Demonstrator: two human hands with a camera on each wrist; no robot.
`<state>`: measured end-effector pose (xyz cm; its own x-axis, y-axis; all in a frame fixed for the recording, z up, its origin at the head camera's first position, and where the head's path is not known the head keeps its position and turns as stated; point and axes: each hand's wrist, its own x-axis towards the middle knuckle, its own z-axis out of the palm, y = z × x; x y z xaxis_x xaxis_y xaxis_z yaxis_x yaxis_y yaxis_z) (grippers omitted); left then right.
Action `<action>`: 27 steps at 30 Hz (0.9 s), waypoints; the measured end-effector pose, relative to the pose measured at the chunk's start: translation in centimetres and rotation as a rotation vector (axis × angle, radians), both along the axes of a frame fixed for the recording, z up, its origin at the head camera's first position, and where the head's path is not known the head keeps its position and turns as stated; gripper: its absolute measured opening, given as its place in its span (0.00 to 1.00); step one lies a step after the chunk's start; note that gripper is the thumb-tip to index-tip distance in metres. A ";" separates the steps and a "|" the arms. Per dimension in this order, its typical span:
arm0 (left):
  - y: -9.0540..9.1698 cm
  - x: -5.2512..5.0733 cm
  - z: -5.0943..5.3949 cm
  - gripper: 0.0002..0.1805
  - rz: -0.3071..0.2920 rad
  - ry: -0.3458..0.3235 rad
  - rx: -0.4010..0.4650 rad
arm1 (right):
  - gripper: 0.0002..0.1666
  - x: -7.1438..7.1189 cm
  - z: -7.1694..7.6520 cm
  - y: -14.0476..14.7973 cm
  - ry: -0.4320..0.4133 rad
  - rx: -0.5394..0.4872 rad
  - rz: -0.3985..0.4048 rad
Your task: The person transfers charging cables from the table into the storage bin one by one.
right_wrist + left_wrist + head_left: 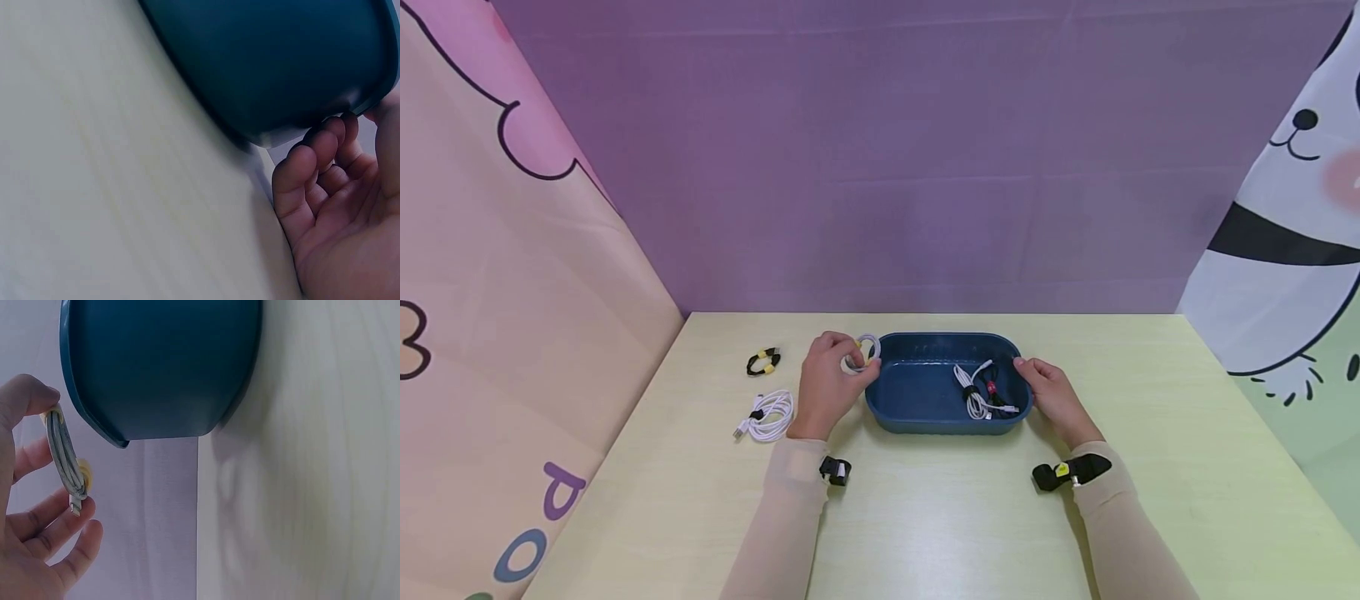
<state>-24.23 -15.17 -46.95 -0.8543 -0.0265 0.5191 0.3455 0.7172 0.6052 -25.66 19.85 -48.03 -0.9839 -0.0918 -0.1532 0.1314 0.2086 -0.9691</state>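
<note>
My left hand (830, 385) pinches a small coiled white cable (871, 342) with yellow ties at the left end of a blue plastic basin (917, 423). In the left wrist view the coiled cable (64, 450) is held between thumb and fingers, its plug end hanging down, apart from the basin's wall (162, 375). At the opposite end, my right hand (1060, 398) grips the basin's rim, thumb on top and fingers curled beneath, as the right wrist view shows. Inside the basin's right end lie a white cable bundle (976, 402) with a black tie and a dark cable (992, 388) with a red tie.
Left of the left hand, a black cable coil (763, 362) with yellow ties lies on the pale wooden table (925, 517). Nearer to me is a larger white cable coil (772, 415) with a black tie. A purple cloth (925, 167) hangs behind the table.
</note>
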 end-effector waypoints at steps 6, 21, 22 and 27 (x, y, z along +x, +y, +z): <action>0.3 0.1 0.2 0.16 -0.018 0.004 -0.004 | 0.21 0.2 0.5 -0.1 0.012 0.000 0.014; 0.7 0.3 0.3 0.16 -0.044 0.010 -0.033 | 0.23 -1.5 -2.5 1.0 -0.001 0.024 -0.009; 0.8 0.3 0.3 0.16 -0.045 0.010 -0.036 | 0.23 -1.5 -2.5 1.0 -0.001 0.025 -0.011; 1.0 0.4 0.4 0.17 -0.059 0.015 -0.041 | 0.22 -0.9 -1.5 0.7 -0.012 0.015 -0.007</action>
<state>-23.84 -14.13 -46.60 -0.8460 0.0451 0.5313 0.3965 0.7194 0.5703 -26.61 20.53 -49.51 -0.9826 -0.0824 -0.1666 0.1449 0.2217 -0.9643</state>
